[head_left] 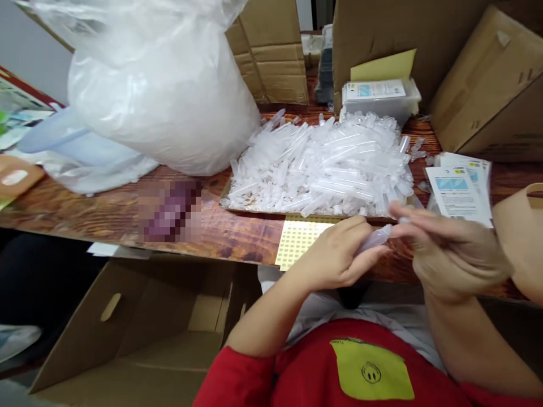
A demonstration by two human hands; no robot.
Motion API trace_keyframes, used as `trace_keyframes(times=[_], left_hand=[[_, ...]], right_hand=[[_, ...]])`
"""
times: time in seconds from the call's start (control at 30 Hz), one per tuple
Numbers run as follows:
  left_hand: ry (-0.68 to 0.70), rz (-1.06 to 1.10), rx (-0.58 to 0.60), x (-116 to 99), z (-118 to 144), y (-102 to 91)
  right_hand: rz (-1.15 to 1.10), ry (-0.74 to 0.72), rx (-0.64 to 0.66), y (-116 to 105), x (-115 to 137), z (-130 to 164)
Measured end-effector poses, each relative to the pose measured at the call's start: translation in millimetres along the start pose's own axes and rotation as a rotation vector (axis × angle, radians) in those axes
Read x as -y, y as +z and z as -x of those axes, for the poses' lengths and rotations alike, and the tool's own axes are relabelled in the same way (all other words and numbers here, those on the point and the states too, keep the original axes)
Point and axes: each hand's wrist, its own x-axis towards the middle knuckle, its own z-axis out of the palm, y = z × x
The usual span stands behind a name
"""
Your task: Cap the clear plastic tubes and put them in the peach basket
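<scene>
Left hand: curled around the lower body of 1 clear plastic tube, fingers and thumb pinching it so it lies level above the near edge of the bench.
Right hand: blurred; fingertips meet the tube's other end, apparently working at its cap, though I cannot tell the exact grip.
Tube: held between both hands, clear of the bench, just in front of the pile.
Tube pile: heaped loose near the middle of the bench, within easy reach.
Yellow dotted sheet: flat at the near edge, just beside the left hand.
Printed leaflets: stacked toward the right edge.
White plastic bag: bulky, standing at the back left.
Open cardboard box: on the floor below the near edge.
</scene>
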Motion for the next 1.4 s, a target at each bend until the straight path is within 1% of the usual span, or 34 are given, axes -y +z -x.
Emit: trace_keyframes(times=[0.03,0.1,0.13,0.2,0.3,0.4,0.47,0.53,0.6,0.67,0.73,0.8,0.9,0.97,1.03,1.13,1.17,1.2,1.27,1.3,1.33,1.37,1.4], left_hand=[[0.006,0.007,-0.003,1,-1,8.6],[-0.007,-0.015,-0.01,5,-2,21.0],[-0.011,-0.038,-0.009,8,-2,25.7],[-0.008,-0.088,-0.013,12,-1,34.1],[0.02,-0.136,-0.055,15,1,47.9],[0.023,-0.169,-0.058,16,2,61.4],[0.013,-0.208,-0.021,17,2,67.5],[0.027,-0.257,0.004,17,2,70.6],[0.062,-0.293,0.015,18,2,71.0],[0.094,-0.298,0.017,18,1,69.6],[0.102,-0.273,0.012,17,0,67.6],[0.084,-0.255,0.007,16,-2,65.9],[0.056,-0.269,0.012,16,-1,65.1],[0.048,-0.275,0.015,18,1,65.7],[0.054,-0.265,0.031,20,3,67.1],[0.05,-0.246,0.058,23,6,70.1],[0.03,-0.243,0.057,24,6,70.9],[0.001,-0.235,0.051,24,6,71.5],[-0.068,-0.191,0.034,23,4,71.2],[-0.103,-0.155,0.028,22,2,70.3],[-0.133,-0.112,0.024,21,1,68.8],[-0.156,-0.067,0.027,20,-1,66.8],[-0.176,-0.027,0.036,19,-2,64.4]], right_hand=[[0.001,-0.022,0.024,-3,-2,2],[-0.028,-0.073,0.002,-9,-6,5],[-0.039,-0.067,0.019,-12,-8,6],[-0.039,-0.019,0.074,-21,-11,6],[-0.006,0.057,0.152,-38,-16,1],[0.075,0.043,0.304,-53,-21,-9],[0.149,-0.003,0.393,-61,-23,-15],[0.195,-0.015,0.448,-65,-24,-19],[0.183,0.058,0.519,-68,-27,-20],[0.099,0.154,0.576,-70,-31,-20],[-0.002,0.181,0.573,-71,-35,-18],[-0.049,0.108,0.524,-70,-40,-14],[-0.053,-0.004,0.4,-60,-45,-4],[-0.019,-0.029,0.316,-50,-43,6],[0.062,-0.054,0.258,-41,-37,15],[0.199,-0.108,0.187,-34,-28,22],[0.227,-0.115,0.187,-34,-26,20],[0.232,-0.112,0.227,-36,-26,16],[0.201,-0.084,0.372,-43,-30,2],[0.197,-0.072,0.416,-48,-33,-6],[0.228,-0.076,0.409,-54,-37,-15],[0.305,-0.098,0.348,-61,-41,-23],[0.418,-0.127,0.26,-67,-46,-31]])
